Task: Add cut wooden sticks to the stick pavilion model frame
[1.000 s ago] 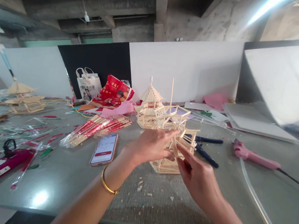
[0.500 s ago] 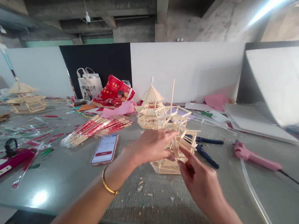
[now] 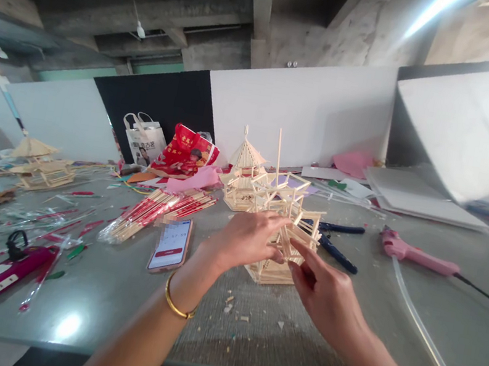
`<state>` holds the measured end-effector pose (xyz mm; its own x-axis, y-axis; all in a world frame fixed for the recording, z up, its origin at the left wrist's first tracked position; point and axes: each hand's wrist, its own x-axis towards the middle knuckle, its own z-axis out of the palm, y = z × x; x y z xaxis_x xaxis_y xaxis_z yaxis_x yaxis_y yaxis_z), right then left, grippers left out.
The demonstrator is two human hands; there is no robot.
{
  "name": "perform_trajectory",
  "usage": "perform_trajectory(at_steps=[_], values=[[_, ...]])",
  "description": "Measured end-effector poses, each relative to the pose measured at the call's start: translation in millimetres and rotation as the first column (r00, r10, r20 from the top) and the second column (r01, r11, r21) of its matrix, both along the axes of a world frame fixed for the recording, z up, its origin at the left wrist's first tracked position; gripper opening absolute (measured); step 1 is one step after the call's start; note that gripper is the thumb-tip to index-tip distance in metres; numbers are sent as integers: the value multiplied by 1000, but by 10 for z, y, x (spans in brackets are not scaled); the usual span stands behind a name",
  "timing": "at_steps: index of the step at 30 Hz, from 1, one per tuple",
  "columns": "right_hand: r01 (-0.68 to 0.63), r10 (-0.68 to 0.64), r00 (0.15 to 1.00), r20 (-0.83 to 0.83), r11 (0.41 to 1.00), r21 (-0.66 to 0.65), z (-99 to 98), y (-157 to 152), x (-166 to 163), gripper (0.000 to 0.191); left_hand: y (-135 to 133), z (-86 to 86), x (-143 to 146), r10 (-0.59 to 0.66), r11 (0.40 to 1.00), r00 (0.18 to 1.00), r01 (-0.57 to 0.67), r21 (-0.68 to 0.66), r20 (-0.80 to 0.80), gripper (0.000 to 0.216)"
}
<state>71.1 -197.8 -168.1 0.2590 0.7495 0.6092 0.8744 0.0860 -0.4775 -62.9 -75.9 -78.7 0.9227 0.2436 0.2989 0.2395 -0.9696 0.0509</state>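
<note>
Stick model [image 3: 275, 273] on desk [image 3: 211, 327], at twelve o'clock. Left hand [image 3: 248, 241] at its nine, fingers over it; right hand [image 3: 328, 289] at its four, index extended. Can't tell whether either pinches. Uneven push might crack thin sticks, or shove model into pliers [image 3: 339, 256] at its two.

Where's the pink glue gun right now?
In the head view, the pink glue gun lies at right on the table, right of the blue-handled tool.
</note>
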Motion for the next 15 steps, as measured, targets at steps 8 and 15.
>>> perform_trajectory(at_steps=[8,15], values=[[13,-13,1000,15,1000,15,-14,-6,10,35,13,-20,3,-15,1000,1000,15,-23,7,60],[7,-7,1000,1,1000,16,-29,-12,26,37,-19,1,-60,57,998,994,-57,5,95,72]])
